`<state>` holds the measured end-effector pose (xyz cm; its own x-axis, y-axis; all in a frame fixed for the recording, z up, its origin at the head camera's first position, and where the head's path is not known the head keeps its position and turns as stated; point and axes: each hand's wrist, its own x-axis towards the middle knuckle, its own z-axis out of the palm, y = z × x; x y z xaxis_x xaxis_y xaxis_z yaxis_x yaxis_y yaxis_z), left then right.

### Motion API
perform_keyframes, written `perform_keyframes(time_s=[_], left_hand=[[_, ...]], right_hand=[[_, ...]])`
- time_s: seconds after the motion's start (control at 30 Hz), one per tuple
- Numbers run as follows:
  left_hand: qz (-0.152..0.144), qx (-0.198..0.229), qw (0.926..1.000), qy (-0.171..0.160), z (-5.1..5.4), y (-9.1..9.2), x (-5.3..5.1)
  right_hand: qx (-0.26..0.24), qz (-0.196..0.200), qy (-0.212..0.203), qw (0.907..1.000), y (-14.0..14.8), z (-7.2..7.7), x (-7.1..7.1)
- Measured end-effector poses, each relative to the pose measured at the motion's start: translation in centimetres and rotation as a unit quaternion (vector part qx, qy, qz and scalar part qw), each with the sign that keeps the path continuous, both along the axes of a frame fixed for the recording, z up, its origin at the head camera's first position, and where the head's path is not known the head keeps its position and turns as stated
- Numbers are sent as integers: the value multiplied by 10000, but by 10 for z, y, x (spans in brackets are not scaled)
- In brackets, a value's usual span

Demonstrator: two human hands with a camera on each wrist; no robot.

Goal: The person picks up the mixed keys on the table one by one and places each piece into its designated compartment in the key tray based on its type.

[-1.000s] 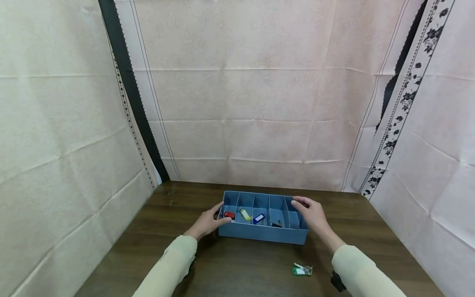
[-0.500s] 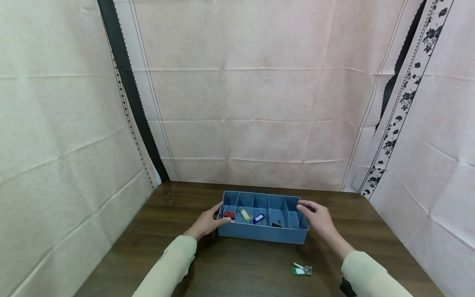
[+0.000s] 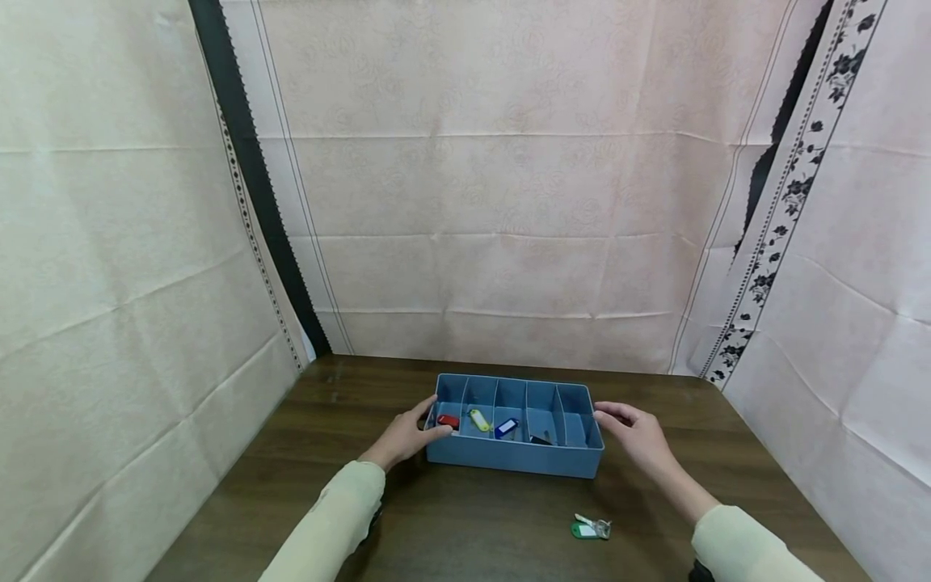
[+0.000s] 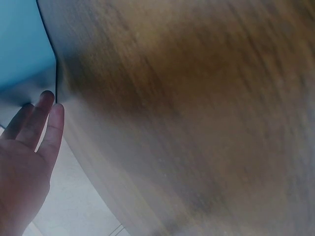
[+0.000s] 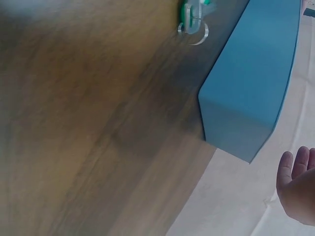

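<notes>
A blue divided box [image 3: 512, 461] stands on the wooden table. My left hand [image 3: 402, 437] holds its left end, thumb over the front rim. In the left wrist view, the left fingers [image 4: 37, 123] lie against the outside of its end wall. My right hand [image 3: 636, 436] is just off the right end, fingers loosely bent around nothing. From left to right, separate compartments hold a red key tag [image 3: 448, 422], a yellow key tag [image 3: 479, 419], a blue key tag [image 3: 506, 428] and a black item [image 3: 541, 440], partly hidden by the front wall.
A green key tag with keys [image 3: 591, 528] lies on the table [image 3: 465, 525] in front of the box, to the right. Pale cloth [image 3: 465, 242] hangs behind the table and along both sides.
My right hand has moved off the box's right compartment, rightward and slightly nearer, past the end wall. The left hand and the box have stayed nearly in place.
</notes>
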<state>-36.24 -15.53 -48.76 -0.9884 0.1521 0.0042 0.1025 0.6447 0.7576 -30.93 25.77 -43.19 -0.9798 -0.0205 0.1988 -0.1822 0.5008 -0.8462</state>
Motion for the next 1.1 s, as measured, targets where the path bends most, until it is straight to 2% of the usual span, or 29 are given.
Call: perform_keyframes(time_s=[0.33, 0.5, 0.73, 0.93, 1.1], left_hand=[[-14, 54, 10000, -12, 0, 0, 0], [-19, 69, 10000, -4, 0, 0, 0], [-33, 50, 10000, -3, -1, 0, -1], [-77, -66, 9999, 81, 0, 1, -1], [-46, -57, 10000, 57, 1, 1, 0]], right_hand=[[279, -95, 150, 9995, 16, -8, 11], [390, -170, -1, 9991, 25, -16, 16], [460, -119, -271, 9985, 32, -36, 23], [537, -15, -421, 9977, 34, -49, 32], [576, 350, -578, 9961, 38, -55, 39]])
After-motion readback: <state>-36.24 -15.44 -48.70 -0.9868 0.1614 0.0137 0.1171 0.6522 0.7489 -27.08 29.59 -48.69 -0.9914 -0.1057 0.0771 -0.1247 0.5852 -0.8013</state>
